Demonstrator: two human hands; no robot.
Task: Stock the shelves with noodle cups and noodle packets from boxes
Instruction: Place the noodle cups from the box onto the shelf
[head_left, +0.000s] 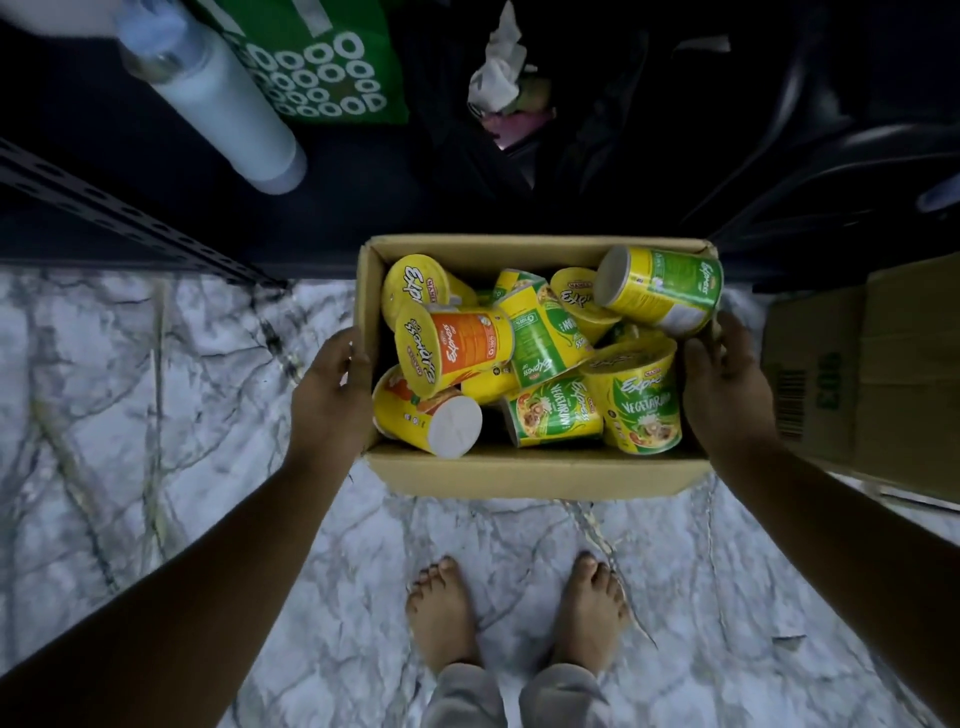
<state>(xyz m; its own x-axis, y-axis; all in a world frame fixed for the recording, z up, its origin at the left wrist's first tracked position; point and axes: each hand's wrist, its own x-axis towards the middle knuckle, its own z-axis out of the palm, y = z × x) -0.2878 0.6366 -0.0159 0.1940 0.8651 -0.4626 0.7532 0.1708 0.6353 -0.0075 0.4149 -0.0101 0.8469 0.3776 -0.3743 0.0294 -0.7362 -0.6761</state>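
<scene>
Underfoot: white marble-look floor w/ grey veins (156, 415). Two bare feet (441, 613) stood on it side by side, bottom centre. A brown cardboard box w/ barcode (872, 374) sat at right edge. The open tan cardboard box (535, 475) in front of the feet: couldn't tell if resting on floor or lifted.

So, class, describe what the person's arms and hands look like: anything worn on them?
The left forearm and right forearm are bare, no sleeves in view. The left hand and right hand wear no gloves; no rings, watch or bracelets show. No markings are visible.
</scene>
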